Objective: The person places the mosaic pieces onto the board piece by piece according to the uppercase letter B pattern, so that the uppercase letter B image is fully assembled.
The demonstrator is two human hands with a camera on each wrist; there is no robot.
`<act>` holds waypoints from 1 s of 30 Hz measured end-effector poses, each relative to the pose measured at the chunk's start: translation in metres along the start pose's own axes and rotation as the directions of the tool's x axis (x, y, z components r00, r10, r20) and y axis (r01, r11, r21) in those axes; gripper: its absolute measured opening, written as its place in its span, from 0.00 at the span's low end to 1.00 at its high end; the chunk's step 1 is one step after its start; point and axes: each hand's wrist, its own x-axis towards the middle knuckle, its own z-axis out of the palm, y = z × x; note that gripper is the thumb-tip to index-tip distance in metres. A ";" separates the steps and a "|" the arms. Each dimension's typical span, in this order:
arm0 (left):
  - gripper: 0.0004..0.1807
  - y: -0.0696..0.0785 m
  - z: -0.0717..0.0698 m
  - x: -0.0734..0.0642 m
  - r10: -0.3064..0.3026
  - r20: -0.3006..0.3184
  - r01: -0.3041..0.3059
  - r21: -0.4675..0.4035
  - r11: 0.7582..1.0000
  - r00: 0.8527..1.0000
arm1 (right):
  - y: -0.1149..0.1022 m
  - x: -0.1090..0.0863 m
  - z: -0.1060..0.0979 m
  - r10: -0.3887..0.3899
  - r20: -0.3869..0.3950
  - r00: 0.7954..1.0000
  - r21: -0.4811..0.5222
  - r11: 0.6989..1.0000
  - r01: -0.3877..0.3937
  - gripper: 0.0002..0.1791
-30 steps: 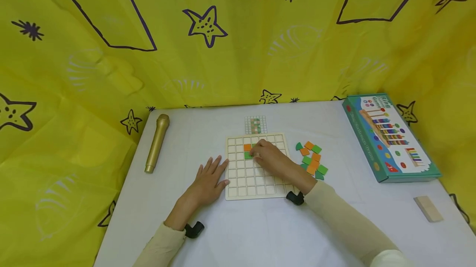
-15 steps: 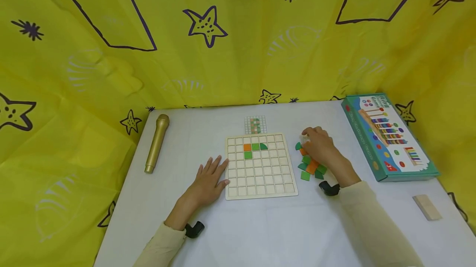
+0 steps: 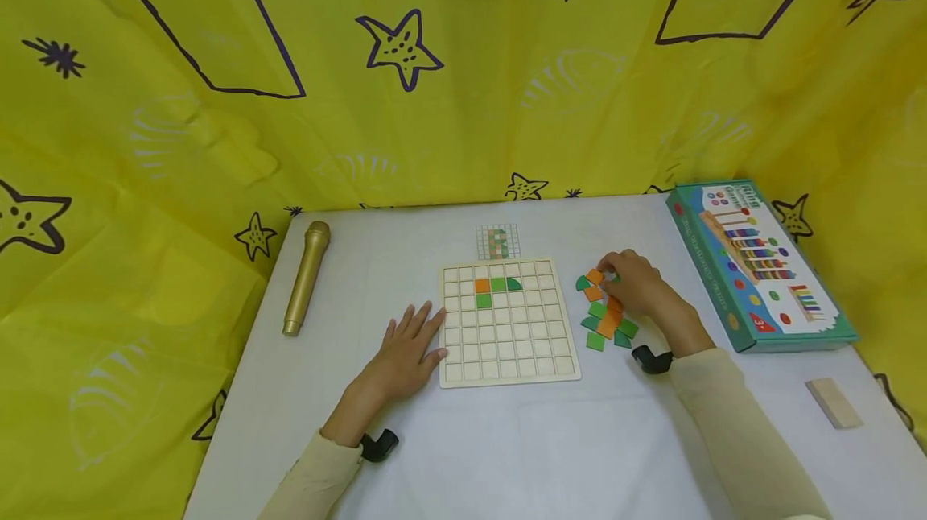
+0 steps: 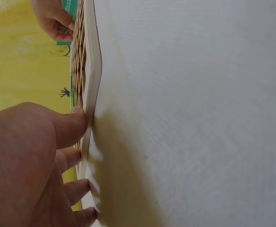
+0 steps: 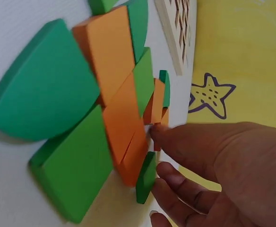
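My left hand (image 3: 405,355) lies with spread fingers at the left edge of a wooden grid board (image 3: 507,343), its fingertips touching the rim. Set in the board's cells are an orange square tile (image 3: 482,286), a green square tile (image 3: 484,301), another light green square and a dark green quarter-circle tile (image 3: 514,285). To the board's right, my right hand (image 3: 637,286) reaches down at a pile of orange and green tiles (image 5: 114,61). Its thumb and fingers are close to an orange tile (image 3: 595,276) and a green tile (image 5: 147,177); whether it pinches one is unclear.
A small pattern card (image 3: 498,242) lies behind the board. A gold microphone (image 3: 306,278) is at the left. On the right are a green game box (image 3: 760,270) and a wooden block (image 3: 834,404). A yellow printed curtain (image 3: 463,125) encloses the table.
My right hand has left the board, where the green quarter-circle tile now shows, and moved right to the tile pile. There it has shifted slightly. The left hand has stayed still.
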 end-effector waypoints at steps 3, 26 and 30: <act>0.37 0.001 -0.001 0.000 0.001 0.002 -0.001 -0.007 1.000 1.000 | -0.003 0.002 0.001 -0.006 -0.002 1.000 0.010 1.000 0.006 0.19; 0.37 0.001 -0.001 0.001 -0.008 -0.001 0.008 -0.006 1.000 1.000 | 0.000 0.025 0.014 -0.079 -0.059 0.995 0.116 0.989 0.086 0.18; 0.37 0.000 -0.001 0.001 -0.006 -0.002 0.006 -0.004 1.000 1.000 | -0.009 0.026 0.018 -0.091 -0.055 0.994 0.140 0.985 0.098 0.19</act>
